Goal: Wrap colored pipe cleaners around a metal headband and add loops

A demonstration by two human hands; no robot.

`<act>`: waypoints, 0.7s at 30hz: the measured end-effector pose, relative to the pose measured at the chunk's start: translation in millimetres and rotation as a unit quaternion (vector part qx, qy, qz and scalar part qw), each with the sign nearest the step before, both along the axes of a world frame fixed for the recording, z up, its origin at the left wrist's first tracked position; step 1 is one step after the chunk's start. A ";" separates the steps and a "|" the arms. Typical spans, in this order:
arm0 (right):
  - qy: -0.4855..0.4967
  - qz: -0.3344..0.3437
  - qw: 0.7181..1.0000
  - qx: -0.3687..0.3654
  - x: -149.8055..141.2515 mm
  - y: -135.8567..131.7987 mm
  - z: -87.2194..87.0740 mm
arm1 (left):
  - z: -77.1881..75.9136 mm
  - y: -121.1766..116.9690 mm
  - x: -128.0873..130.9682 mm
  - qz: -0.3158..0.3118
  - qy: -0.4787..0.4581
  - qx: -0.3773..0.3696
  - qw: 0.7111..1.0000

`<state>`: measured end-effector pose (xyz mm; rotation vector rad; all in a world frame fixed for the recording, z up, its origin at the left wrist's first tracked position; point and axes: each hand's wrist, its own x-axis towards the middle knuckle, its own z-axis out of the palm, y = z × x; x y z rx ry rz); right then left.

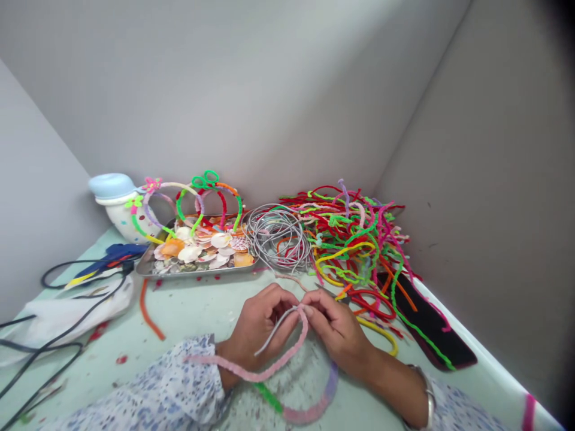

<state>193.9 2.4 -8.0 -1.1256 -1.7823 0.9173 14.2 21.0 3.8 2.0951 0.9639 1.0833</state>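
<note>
My left hand (263,320) and my right hand (335,329) meet above the pale green table top, and both pinch a pink pipe cleaner (251,372) near its bent end. A thin grey wire headband (275,330) runs up between my hands, with the pink stem wound around it. Below my wrists lies the rest of the band, a wrapped hoop (309,412) in pink, lilac and green sections. My fingers hide the point where the stem and wire meet.
Ahead stand a metal tray of seashells (197,272), a coil of grey wire (278,236), a heap of colourful pipe cleaners (354,239) and decorated headbands (188,200). A blue glue gun (112,257) with black cable lies left. Grey walls enclose the table.
</note>
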 end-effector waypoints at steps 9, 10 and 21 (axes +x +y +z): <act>-0.034 -0.001 0.998 0.056 0.0 -1.7 1.8 | -4.3 4.1 -0.7 0.002 -0.001 0.035 0.999; -0.039 -0.001 0.997 0.062 -0.1 -1.8 1.8 | -5.5 4.9 -0.9 0.000 -0.004 0.042 0.999; -0.074 -0.010 0.988 0.134 -0.8 -5.2 -2.1 | 0.5 -6.3 1.1 0.026 -0.025 -0.023 0.999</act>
